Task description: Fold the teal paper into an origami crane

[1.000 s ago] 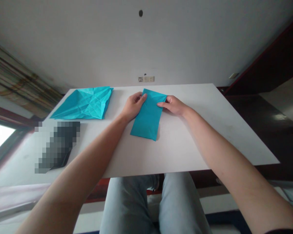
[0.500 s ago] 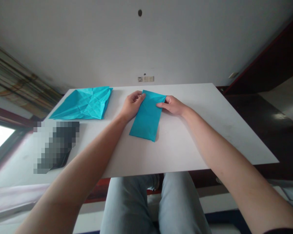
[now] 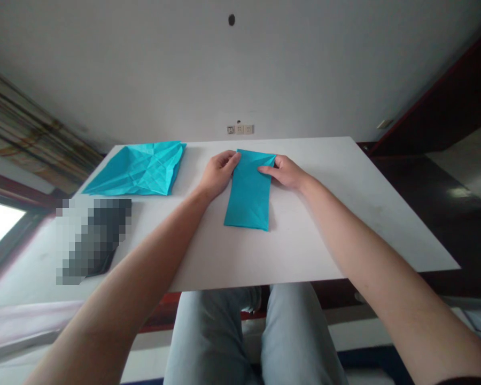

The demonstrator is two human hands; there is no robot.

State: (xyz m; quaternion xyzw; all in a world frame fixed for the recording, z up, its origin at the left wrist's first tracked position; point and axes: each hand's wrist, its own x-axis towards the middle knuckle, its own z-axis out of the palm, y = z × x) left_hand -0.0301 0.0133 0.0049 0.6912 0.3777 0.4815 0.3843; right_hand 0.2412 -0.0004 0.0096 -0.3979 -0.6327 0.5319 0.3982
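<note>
While your left hand (image 3: 218, 174) and right hand (image 3: 287, 172) pinch its far end, the folded turquoise paper (image 3: 249, 198) runs lengthwise toward six o'clock.

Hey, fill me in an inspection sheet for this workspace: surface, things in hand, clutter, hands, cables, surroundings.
Surface: white table, faint smudges toward its right side.
Things in hand: folded paper, blue, longer than wide; whether it lies flat is unclear.
Clutter: creased paper, also blue, at far left; dark object nearer the person, pixelated, identity unclear.
Hands: left hand pinches the folded paper's upper left edge; right hand grips its upper right, thumb on top.
Cables: nothing seen.
Surroundings: wall beyond with sockets and a dark spot; curtain at left.
</note>
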